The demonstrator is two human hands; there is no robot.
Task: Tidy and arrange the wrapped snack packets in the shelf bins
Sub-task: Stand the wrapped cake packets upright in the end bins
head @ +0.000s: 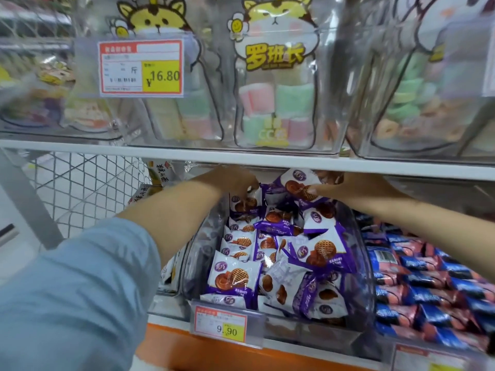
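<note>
Waffle packets (233, 277) tidied in the clear bin (359, 263)
Below both hands the heap lies loose. One packet (297, 183) is pinched by the right hand (348, 187); a second packet (245, 203) seems gripped by the left hand (235, 180). Each should be laid flat, face forward, in rows.

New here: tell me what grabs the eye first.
The left hand and right hand reach into the back of a clear plastic bin heaped with purple-and-white wrapped biscuit packets, the right pinching one. Above stand clear cartoon-animal bags of pastel marshmallows and a red-and-yellow price tag.
</note>
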